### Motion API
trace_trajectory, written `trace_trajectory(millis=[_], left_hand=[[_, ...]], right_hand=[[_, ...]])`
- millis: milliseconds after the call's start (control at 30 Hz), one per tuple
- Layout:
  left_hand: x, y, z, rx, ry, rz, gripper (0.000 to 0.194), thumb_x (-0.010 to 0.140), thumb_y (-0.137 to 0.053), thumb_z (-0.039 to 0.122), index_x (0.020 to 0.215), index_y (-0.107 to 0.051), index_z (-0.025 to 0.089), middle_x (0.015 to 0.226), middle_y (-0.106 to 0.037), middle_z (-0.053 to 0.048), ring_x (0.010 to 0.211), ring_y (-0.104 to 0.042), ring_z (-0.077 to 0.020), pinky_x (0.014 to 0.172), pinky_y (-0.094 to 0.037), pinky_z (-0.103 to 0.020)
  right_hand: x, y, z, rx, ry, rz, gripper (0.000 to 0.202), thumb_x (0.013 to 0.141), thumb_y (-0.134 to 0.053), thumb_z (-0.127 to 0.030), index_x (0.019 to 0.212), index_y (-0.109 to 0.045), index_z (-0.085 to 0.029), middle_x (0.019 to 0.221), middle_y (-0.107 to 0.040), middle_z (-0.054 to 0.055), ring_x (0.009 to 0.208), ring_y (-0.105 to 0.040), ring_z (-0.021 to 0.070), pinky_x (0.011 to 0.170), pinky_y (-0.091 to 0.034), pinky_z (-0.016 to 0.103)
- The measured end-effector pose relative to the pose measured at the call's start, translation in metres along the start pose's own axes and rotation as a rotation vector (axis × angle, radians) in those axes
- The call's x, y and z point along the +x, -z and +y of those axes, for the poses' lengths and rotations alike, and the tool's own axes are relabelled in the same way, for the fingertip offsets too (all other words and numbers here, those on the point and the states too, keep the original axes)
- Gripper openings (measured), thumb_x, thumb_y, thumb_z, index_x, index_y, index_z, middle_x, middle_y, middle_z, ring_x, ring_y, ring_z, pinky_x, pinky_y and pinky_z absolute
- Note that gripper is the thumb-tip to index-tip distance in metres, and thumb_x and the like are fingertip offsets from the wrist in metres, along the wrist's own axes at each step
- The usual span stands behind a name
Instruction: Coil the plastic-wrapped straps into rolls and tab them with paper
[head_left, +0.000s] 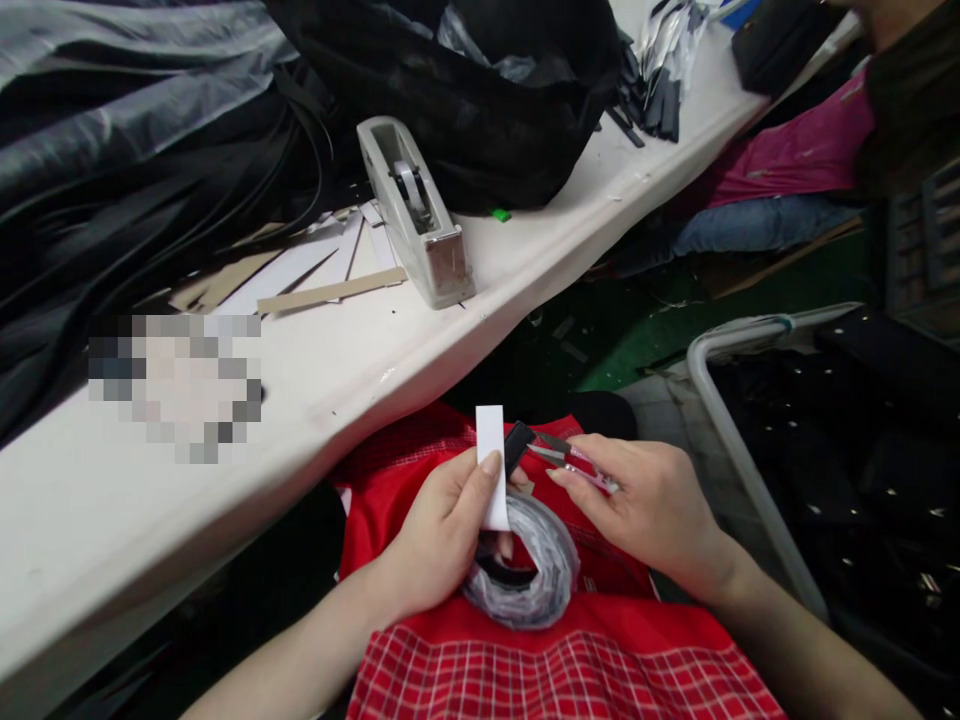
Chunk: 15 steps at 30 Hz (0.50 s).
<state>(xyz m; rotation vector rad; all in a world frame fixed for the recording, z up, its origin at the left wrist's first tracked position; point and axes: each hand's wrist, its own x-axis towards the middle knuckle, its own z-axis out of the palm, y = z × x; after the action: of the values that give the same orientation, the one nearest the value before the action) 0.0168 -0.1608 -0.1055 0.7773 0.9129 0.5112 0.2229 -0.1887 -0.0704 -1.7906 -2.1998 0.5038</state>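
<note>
My left hand [450, 515] pinches a short white strip [490, 430] upright between thumb and fingers. Behind it, a black strap end [517, 447] sticks out on the right, also in the left hand's grip. A roll of strap wrapped in clear plastic [544, 590] hangs at my left fingers, above the red apron [570, 655]. My right hand [637, 500] is closed around small pink-handled thread snips [574, 462]. Their blade tips point left, at the edge of the black strap end; whether they touch it I cannot tell.
A grey tape dispenser [442, 250] stands on the white table [315, 400], beside cardboard and paper strips [330, 290]. Black bags and material [487, 110] cover the table's back. At right is a metal-framed bin of black pieces [847, 450]; another person's pink sleeve [802, 150] shows beyond.
</note>
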Motion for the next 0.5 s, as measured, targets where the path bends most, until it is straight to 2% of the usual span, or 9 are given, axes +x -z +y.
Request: trace_trajectory(millis=[167, 500], left_hand=[[0.001, 0.002, -0.003, -0.006, 0.002, -0.006, 0.041, 0.090, -0.051, 0.054, 0.093, -0.064, 0.015, 0.055, -0.065, -0.003, 0.044, -0.057, -0.0138, 0.044, -0.045, -0.022], [0.001, 0.004, -0.002, -0.040, 0.039, -0.052, 0.043, 0.088, -0.053, 0.055, 0.096, -0.065, 0.015, 0.054, -0.063, -0.003, 0.044, -0.055, -0.0140, 0.044, -0.045, -0.022]], right_hand=[[0.000, -0.005, -0.002, -0.020, 0.020, -0.009, 0.026, 0.094, -0.052, -0.039, 0.099, -0.067, -0.019, 0.088, -0.074, 0.006, 0.073, -0.068, 0.0191, 0.066, -0.042, 0.029], [0.007, -0.014, -0.002, -0.043, 0.040, -0.033, 0.028, 0.095, -0.049, -0.041, 0.095, -0.067, -0.019, 0.086, -0.074, 0.005, 0.071, -0.067, 0.0184, 0.064, -0.040, 0.028]])
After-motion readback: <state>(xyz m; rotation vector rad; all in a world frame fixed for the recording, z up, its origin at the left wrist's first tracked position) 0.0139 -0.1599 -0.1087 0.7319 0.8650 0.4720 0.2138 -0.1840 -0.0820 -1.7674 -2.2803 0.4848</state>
